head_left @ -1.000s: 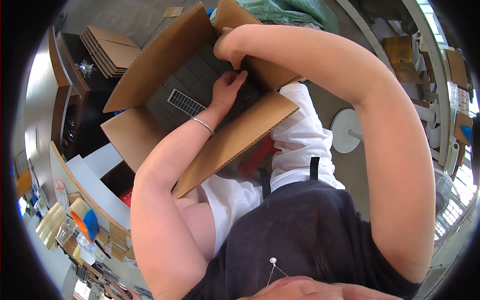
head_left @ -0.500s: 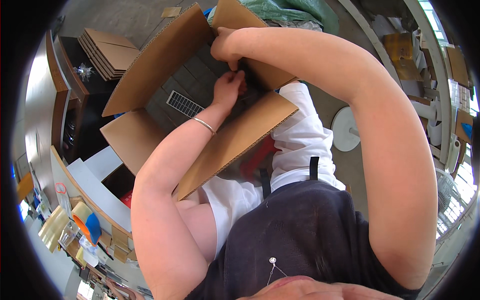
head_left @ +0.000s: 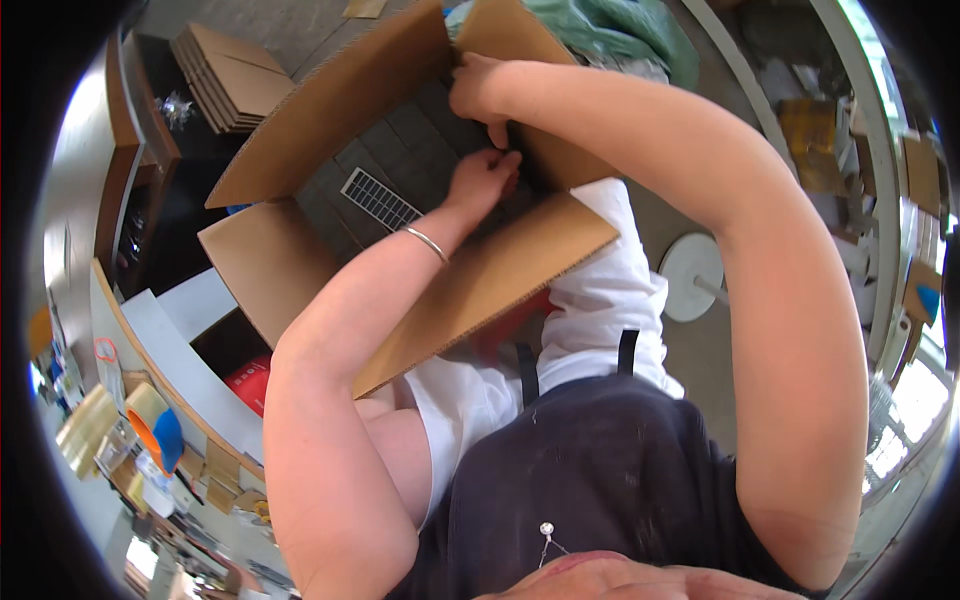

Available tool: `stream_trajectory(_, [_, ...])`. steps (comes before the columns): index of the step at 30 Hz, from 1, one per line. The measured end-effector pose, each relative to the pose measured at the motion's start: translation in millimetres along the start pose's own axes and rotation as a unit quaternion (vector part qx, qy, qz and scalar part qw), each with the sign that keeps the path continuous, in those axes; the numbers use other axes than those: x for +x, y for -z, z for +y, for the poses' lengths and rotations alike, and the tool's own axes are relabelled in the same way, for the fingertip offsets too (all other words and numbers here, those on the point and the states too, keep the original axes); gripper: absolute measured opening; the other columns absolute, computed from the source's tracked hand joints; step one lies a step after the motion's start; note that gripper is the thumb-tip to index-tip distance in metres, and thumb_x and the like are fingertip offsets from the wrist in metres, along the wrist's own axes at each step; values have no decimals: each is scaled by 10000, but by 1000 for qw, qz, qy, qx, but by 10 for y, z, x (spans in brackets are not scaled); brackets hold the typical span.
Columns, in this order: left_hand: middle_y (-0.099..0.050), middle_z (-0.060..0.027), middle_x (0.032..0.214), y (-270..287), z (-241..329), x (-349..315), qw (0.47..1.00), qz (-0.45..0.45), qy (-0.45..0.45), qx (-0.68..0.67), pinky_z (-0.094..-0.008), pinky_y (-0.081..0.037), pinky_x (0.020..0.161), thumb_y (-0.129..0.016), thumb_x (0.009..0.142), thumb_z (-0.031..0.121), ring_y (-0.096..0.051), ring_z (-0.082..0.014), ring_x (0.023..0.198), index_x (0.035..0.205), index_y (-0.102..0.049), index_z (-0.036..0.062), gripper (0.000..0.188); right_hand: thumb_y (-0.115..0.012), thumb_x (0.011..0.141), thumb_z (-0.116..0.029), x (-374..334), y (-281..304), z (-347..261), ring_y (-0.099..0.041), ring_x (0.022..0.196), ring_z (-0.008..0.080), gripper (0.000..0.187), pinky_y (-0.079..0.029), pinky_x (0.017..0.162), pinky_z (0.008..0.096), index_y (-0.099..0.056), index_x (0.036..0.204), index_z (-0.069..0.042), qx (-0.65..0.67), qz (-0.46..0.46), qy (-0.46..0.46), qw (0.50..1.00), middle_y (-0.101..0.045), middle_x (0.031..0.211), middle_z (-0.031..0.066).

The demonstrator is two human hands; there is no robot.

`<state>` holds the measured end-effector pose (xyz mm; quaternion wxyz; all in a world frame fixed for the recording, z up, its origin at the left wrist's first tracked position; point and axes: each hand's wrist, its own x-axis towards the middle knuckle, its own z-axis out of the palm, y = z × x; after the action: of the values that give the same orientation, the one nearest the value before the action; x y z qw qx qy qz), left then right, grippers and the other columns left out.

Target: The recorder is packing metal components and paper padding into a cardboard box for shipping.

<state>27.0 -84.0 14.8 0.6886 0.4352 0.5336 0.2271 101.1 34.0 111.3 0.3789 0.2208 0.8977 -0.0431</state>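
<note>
An open cardboard box, its flaps up, stands tilted in front of my legs. Flat dark grey blocks or packs line its inside. On them lies a white-edged strip with a dark grid, partly behind my left wrist. My left hand reaches in over the near flap, its fingers curled together; what they hold, if anything, is hidden. Around the far right side comes my right arm. By that wall my right hand is inside the box, thumb apart from the other fingers, whose tips are partly hidden.
Flattened cartons are stacked on a dark shelf at the far left. Green sheeting lies beyond the box. To the right stands a round white stool or base. A tape roll with orange and blue sits at the lower left.
The box and both hands appear slightly farther right and lower in the picture, as the view has shifted. Both hands keep nearly the same places inside the box.
</note>
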Motion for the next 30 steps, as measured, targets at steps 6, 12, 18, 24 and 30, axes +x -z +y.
stream_trajectory(6, [-626, -169, 702, -157, 22, -142, 994, 50, -50, 85, -393, -457, 631, -526, 861, 351, -619, -311, 687, 775, -613, 5, 366, -745, 570, -381, -222, -98, 24, -497, 1012, 221, 332, -328, 912, 367, -716, 747, -102, 44, 27, 19, 998, -654, 882, 40])
stream_trajectory(12, [-600, -235, 756, -173, 154, -226, 977, 121, -79, 155, -455, -444, 666, -476, 866, 375, -579, -398, 738, 764, -609, -10, 420, -712, 641, -251, -394, -124, 11, -505, 999, 225, 214, -332, 926, 351, -706, 756, -70, 37, 71, 20, 997, -650, 866, 53])
stream_trajectory(18, [-617, -212, 781, -273, 333, -194, 945, 121, -45, 301, -470, -467, 676, -397, 879, 291, -596, -377, 749, 731, -630, 0, 401, -680, 653, -200, -427, -214, 15, -504, 991, 235, 186, -324, 954, 360, -692, 746, -39, 80, 125, -1, 989, -635, 869, 71])
stream_trajectory(24, [-634, -191, 823, -264, 411, -226, 935, 105, 5, 338, -461, -484, 693, -390, 858, 246, -610, -355, 783, 742, -658, 19, 369, -669, 672, -203, -407, -210, 20, -517, 985, 245, 191, -336, 945, 367, -688, 758, -33, 109, 148, -10, 983, -634, 870, 85])
stream_trajectory(30, [-627, -206, 838, -194, 502, -236, 944, 74, 7, 320, -470, -478, 714, -373, 871, 258, -603, -372, 793, 755, -649, 2, 394, -665, 691, -218, -372, -198, 23, -515, 989, 244, 210, -334, 946, 367, -689, 774, -27, 124, 144, -23, 981, -638, 870, 81])
